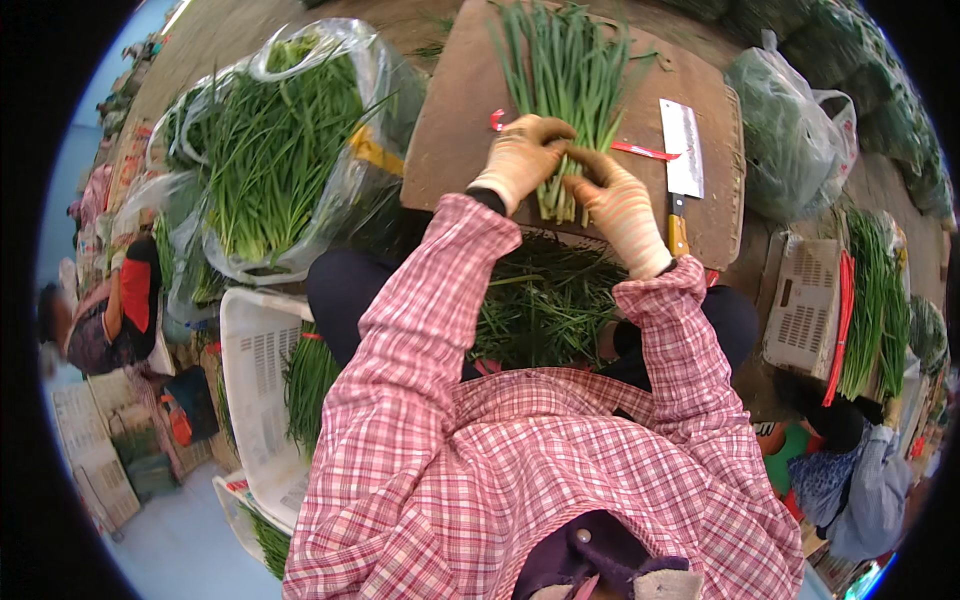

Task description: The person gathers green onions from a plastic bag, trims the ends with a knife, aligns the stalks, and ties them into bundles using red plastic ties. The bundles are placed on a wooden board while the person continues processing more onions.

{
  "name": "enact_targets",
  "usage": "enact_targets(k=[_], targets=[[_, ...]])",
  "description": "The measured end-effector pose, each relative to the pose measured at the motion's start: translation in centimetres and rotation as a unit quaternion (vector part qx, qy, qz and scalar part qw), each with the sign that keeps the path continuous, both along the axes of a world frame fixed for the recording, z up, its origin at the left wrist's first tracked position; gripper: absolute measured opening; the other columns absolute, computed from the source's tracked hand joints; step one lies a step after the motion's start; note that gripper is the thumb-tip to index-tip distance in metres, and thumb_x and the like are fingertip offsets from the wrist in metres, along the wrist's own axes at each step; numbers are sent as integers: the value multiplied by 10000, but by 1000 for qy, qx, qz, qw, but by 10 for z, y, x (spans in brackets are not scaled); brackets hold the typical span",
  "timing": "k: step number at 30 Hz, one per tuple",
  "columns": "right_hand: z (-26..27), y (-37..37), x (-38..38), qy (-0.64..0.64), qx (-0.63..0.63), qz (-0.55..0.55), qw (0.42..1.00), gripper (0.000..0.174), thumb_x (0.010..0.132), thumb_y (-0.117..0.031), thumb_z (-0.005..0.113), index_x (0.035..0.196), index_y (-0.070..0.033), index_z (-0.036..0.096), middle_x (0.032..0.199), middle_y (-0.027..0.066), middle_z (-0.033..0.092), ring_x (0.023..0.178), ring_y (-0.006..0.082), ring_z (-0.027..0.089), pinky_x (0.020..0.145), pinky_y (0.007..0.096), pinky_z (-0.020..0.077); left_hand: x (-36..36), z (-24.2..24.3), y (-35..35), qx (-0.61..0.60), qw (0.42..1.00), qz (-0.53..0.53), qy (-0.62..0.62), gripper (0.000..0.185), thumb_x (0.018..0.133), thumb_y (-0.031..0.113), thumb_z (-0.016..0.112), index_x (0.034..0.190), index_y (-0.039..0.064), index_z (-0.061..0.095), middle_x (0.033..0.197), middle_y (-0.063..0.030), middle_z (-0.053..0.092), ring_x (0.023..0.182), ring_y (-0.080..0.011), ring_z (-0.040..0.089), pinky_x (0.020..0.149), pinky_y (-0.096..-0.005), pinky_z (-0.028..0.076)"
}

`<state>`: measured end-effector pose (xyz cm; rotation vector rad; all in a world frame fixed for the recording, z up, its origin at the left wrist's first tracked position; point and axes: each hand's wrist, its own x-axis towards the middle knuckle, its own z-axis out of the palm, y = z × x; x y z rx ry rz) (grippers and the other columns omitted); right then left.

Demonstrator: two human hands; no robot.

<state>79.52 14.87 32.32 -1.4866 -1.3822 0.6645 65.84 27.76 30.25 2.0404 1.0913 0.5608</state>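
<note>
A bunch of green chive-like stalks (570, 75) lies on a brown board (457, 142), leaves pointing away from me and pale cut ends towards me. My left hand (525, 154), in a striped work glove, holds the bunch's left side, fingers curled over the stalks. From the right, my right hand (619, 199), gloved alike, grips the lower stems with thumb and fingers. A red strip (645, 151) sticks out to the right of the bunch; a short red end shows at its left. Right of it lies a cleaver (681, 150) with a yellow-brown handle, blade away from me.
A clear plastic bag (360, 75) full of greens stands left. Loose trimmings (540, 307) lie between my legs. A white crate (255, 375) holds bunches at lower left. Right are a tied plastic bag (780, 127) and a crate (802, 307) beside red strips (841, 322). Other people sit at both sides.
</note>
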Motion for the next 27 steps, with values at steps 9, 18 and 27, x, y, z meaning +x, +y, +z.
enact_targets(k=[9,18,27], targets=[[54,-25,-49,200,-215,142,945,230,964,-175,611,1095,-8,699,902,70,732,724,134,693,648,256,546,-53,49,-53,-1,991,-91,-99,260,976,282,599,1113,84,699,1046,-157,702,1017,-307,679,879,-375,532],[57,-1,-58,301,-187,86,931,390,1000,-274,606,1257,16,641,982,93,713,753,146,669,711,274,547,-327,69,30,367,807,413,210,549,768,174,722,1288,73,576,1306,-196,559,1197,-395,542,1033,-465,448],[42,32,-128,271,-271,237,892,350,1012,-253,583,1237,5,656,990,114,724,803,158,673,753,283,547,-439,64,31,-102,821,428,364,916,874,685,574,1510,52,388,1489,-236,463,1367,-368,471,1117,-433,397]])
